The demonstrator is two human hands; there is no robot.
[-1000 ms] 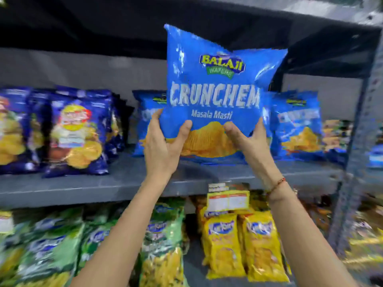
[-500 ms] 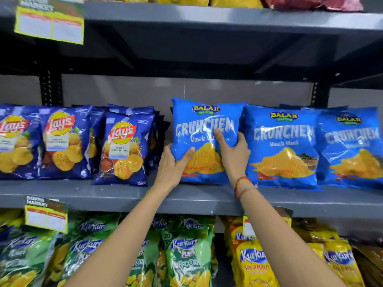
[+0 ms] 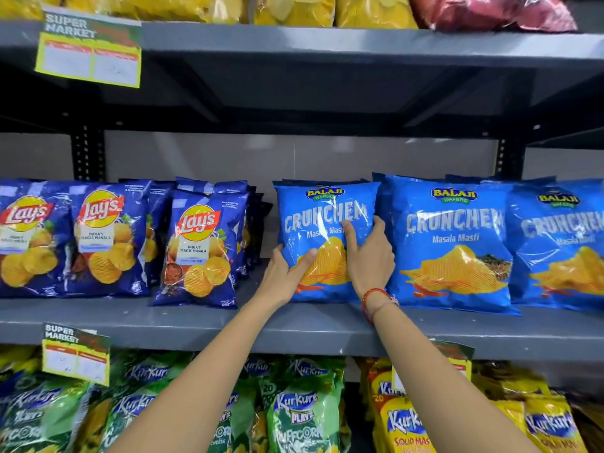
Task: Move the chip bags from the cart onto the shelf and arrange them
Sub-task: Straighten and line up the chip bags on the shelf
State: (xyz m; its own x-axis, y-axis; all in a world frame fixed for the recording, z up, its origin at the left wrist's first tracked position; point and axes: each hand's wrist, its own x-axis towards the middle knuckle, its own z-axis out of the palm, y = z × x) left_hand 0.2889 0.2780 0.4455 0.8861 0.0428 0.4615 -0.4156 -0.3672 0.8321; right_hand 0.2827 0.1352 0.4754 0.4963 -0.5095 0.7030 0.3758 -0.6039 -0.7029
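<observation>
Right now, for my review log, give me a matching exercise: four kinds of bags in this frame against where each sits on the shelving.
Things:
1. Lay's Magic Masala bags
2. Balaji Crunchem bag under both hands
3. Kurkure Puffcorn bags
4. plain yellow bags

Places:
A. top shelf
B. middle shelf, left part
C. bottom shelf, below the arms
D. middle shelf, centre

Pairs: 1-B, 2-D, 3-C, 4-A
</observation>
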